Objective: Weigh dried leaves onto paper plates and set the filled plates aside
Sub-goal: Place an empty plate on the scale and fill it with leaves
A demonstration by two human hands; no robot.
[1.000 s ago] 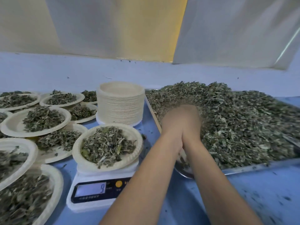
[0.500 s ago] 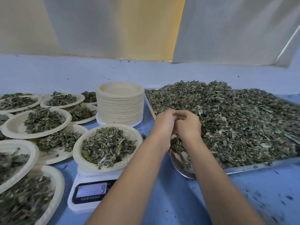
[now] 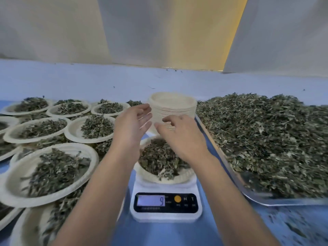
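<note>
1. Dried leaves (image 3: 159, 157) fill a paper plate (image 3: 170, 180) sitting on the scale (image 3: 166, 217), whose display reads 9.
2. The left hand (image 3: 132, 125) hovers over the plate's far edge, fingers straight and loose, holding nothing.
3. The right hand (image 3: 179, 134) hovers beside it, fingers spread and relaxed, empty.
4. A stack of empty plates (image 3: 173, 107) stands just behind the hands.
5. A metal tray (image 3: 284, 201) heaped with leaves lies to the right and filled plates (image 3: 49, 173) to the left on the blue worktop (image 3: 159, 235).

A herb-portioning workroom: metal tray (image 3: 266, 201) heaped with dried leaves (image 3: 266, 139), digital scale (image 3: 166, 207), many filled paper plates (image 3: 16, 185)
</note>
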